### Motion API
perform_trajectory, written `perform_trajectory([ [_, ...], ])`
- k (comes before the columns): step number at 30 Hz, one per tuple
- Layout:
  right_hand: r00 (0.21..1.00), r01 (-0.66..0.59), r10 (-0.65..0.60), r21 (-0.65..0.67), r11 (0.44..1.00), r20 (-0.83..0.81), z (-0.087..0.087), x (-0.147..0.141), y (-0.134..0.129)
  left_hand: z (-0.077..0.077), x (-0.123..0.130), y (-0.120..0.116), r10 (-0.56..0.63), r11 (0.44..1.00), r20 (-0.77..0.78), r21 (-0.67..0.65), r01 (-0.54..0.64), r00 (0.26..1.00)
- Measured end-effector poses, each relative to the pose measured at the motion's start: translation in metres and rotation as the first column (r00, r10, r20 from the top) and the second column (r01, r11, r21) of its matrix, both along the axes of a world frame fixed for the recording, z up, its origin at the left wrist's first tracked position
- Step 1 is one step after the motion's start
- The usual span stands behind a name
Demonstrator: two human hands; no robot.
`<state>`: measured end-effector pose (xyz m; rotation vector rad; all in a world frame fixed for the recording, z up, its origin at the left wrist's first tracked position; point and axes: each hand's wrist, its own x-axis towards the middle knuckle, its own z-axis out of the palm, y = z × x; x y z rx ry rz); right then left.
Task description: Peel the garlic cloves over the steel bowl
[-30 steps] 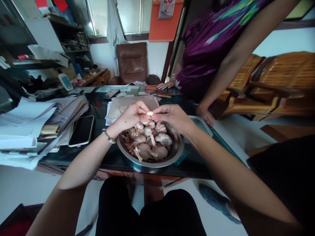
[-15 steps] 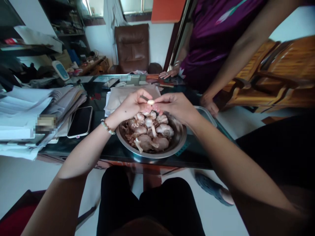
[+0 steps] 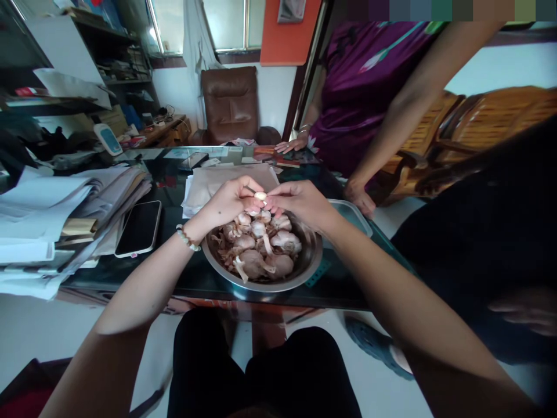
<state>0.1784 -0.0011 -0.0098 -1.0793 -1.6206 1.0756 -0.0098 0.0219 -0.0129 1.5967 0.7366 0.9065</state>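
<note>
A pale garlic clove (image 3: 260, 196) is pinched between the fingertips of both hands, over the far side of a steel bowl (image 3: 316, 259). My left hand (image 3: 230, 200), with a beaded bracelet at its wrist, is closed on the clove from the left. From the right, my right hand (image 3: 300, 203) meets it with thumb and fingers pressed together. Below them the bowl holds several garlic bulbs (image 3: 252, 264) in papery skin, some with stalks, and loose skins along its left side. The far rim is partly hidden by my hands.
Left of the bowl lie a phone (image 3: 139, 228) and a heap of papers (image 3: 87, 191). Behind my hands is a flat packet (image 3: 261, 174). A clear plastic tray (image 3: 354, 215) sits to the right. A person in purple (image 3: 357, 98) leans on the desk; another dark-clothed figure stands at right.
The whole view has tilted up, so the desk sits lower in the picture. My hands stay together on the clove. The dark-clothed figure at right has shifted, and a blurred hand shows there.
</note>
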Motion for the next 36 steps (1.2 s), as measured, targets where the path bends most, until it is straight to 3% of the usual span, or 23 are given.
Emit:
perform_trajectory([
  [8,1.000,0.002,-0.002,0.025,1.000,-0.016,-0.0011,-0.0001,-0.0015,-0.0016,-0.0035,0.0005,-0.081,0.996,0.000,-0.023,0.081,0.997],
  [19,0.995,0.050,-0.052,0.031,0.998,0.086,0.0052,-0.0015,-0.0054,0.0011,-0.0017,0.0001,-0.052,0.989,-0.053,-0.140,0.044,0.997],
  [26,0.999,0.023,-0.023,0.007,1.000,0.043,0.0041,-0.0040,-0.0061,-0.0034,-0.0045,0.0016,-0.131,0.991,-0.117,-0.045,0.127,0.984],
  [31,0.997,-0.008,0.007,0.010,1.000,0.076,0.0034,-0.0031,-0.0065,0.0001,-0.0027,-0.0020,-0.065,0.998,-0.163,-0.018,0.063,0.985],
  [36,0.972,-0.044,0.029,0.059,0.997,0.235,0.0021,0.0003,-0.0044,0.0057,0.0012,-0.0043,-0.005,0.995,-0.108,-0.098,-0.005,0.994],
])
